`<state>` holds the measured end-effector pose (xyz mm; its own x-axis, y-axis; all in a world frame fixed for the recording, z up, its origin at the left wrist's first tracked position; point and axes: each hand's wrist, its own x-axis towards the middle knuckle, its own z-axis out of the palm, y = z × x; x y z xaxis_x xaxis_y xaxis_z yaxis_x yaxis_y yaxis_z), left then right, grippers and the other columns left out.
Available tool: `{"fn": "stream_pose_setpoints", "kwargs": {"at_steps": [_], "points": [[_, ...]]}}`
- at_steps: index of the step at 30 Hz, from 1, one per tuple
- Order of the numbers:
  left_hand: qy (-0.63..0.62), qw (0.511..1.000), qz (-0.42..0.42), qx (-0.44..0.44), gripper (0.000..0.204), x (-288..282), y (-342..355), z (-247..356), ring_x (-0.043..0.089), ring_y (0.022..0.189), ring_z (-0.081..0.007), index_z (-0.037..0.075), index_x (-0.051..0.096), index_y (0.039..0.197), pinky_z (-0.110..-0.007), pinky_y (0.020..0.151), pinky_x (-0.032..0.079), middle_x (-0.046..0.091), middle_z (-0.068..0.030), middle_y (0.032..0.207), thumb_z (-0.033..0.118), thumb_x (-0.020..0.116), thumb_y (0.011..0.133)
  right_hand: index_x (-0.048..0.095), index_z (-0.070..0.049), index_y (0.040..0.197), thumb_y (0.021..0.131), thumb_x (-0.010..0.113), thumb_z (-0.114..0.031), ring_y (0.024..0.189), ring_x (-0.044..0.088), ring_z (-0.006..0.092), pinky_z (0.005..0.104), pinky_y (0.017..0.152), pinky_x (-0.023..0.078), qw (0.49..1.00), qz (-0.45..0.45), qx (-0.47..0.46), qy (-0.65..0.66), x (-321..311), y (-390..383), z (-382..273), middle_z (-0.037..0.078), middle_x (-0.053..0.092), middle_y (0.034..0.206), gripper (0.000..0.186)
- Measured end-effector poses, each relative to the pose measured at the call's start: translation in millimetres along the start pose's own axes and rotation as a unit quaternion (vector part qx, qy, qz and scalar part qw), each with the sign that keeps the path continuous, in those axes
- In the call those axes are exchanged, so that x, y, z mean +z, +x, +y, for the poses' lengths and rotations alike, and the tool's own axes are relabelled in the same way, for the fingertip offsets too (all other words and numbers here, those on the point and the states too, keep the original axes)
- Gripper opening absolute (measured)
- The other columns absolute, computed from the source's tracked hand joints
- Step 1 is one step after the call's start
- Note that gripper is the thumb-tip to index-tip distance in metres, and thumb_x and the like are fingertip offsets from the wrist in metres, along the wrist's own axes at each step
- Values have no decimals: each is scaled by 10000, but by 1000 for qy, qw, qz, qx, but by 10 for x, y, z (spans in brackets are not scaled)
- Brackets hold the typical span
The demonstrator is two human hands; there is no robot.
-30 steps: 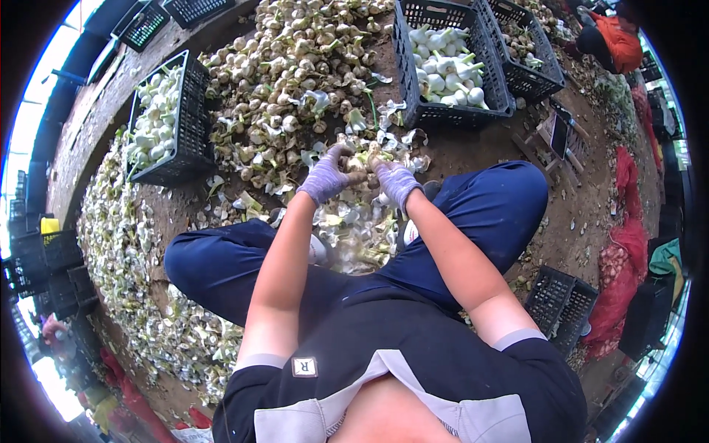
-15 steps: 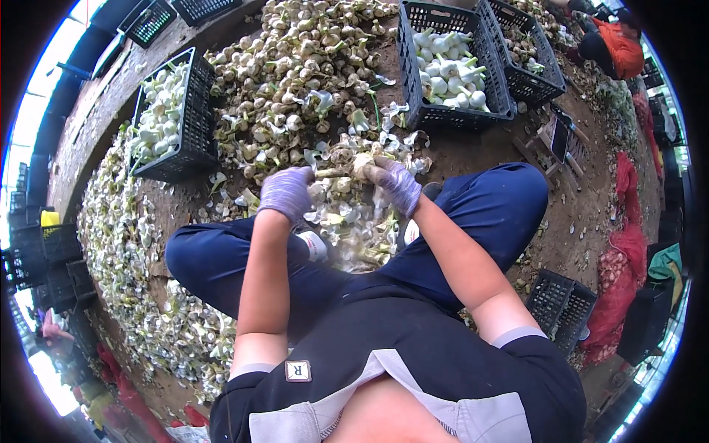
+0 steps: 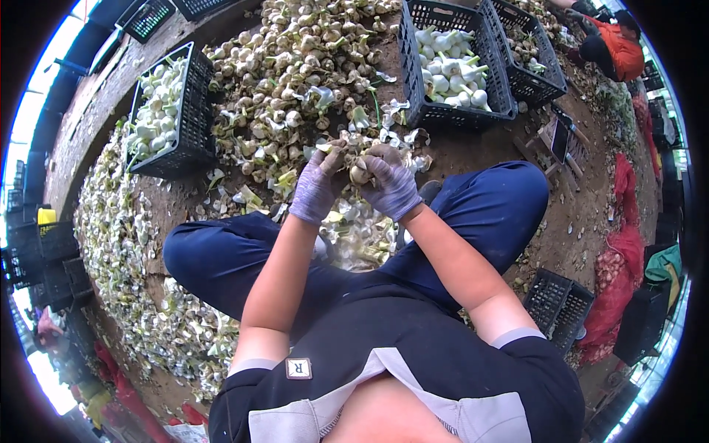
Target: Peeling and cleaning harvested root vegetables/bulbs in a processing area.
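Both hands wear purple-grey work gloves with dirty fingertips and are close together above my crossed legs. A brownish garlic bulb [image 3: 360, 175] is in my right hand [image 3: 391, 181], gripped between thumb and fingers. My left hand [image 3: 317, 188] is just left of it, its fingers closed in a pinch; what they hold, if anything, is too small to make out. Loose garlic skins [image 3: 365, 232] lie beneath the hands, between my legs. Ahead spreads a large pile of untrimmed garlic bulbs [image 3: 295, 74] with dry skins and stems.
Black plastic crates hold white garlic: one at the left [image 3: 196, 118], one at the right [image 3: 461, 118]. Beside the latter is another crate [image 3: 543, 92] with browner bulbs. Peelings [image 3: 118, 244] cover the left ground. A person in orange [image 3: 620, 52] crouches far right, above red net sacks [image 3: 624, 258].
My left hand has turned upward and moved right, off the stem it was at. My right hand has rolled inward, still with a bulb in its fingers.
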<state>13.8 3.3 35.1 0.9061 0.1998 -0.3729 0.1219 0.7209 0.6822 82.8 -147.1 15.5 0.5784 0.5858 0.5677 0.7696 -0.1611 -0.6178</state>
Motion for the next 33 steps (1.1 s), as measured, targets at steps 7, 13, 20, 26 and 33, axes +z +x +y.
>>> {"fn": "stream_pose_setpoints", "kwargs": {"at_steps": [7, 13, 20, 26, 33], "points": [[13, 1000, 10, 19, 335, -6, -15, -33, 591, 966, -151, 79, 519, 1212, -296, 814, 513, 594, -57, 1107, 141, 585, 889, 510, -179, 1082, 609, 732, -34, 855, 575, 315, 380, 696, 496, 999, 21, -14, -38, 4, 21, -40, 101, 529, 994, 542], [71, 997, 14, 37, 338, 2, -46, 26, 591, 990, -156, 74, 513, 1236, -310, 835, 512, 596, -73, 1129, 82, 550, 899, 485, -170, 1128, 632, 743, -65, 849, 582, 300, 364, 705, 497, 999, 15, -36, -6, 5, 28, 59, 109, 552, 986, 570], [233, 960, 14, 156, 329, -60, -4, 23, 589, 963, -135, 30, 550, 1168, -261, 863, 477, 623, -86, 1073, -66, 533, 854, 476, -83, 1172, 662, 767, -163, 849, 565, 175, 297, 749, 478, 933, -27, 244, 262, 130, -69, 16, 35, 575, 963, 592], [211, 960, 79, 165, 205, -73, -32, -165, 607, 888, -133, 29, 585, 1029, -253, 798, 485, 646, -67, 979, -59, 564, 846, 572, -57, 1041, 694, 617, -627, 584, 587, 192, 291, 551, 525, 660, -147, 473, 565, -101, 45, 92, 102, 610, 831, 669], [496, 782, -39, 376, 320, 31, -86, -341, 633, 782, -235, 56, 611, 901, -310, 700, 504, 652, -112, 850, -139, 543, 656, 579, -87, 981, 920, 444, -484, 716, 544, 141, 311, 620, 458, 918, -92, 335, 193, 184, -290, 583, 91, 593, 861, 423]]}}
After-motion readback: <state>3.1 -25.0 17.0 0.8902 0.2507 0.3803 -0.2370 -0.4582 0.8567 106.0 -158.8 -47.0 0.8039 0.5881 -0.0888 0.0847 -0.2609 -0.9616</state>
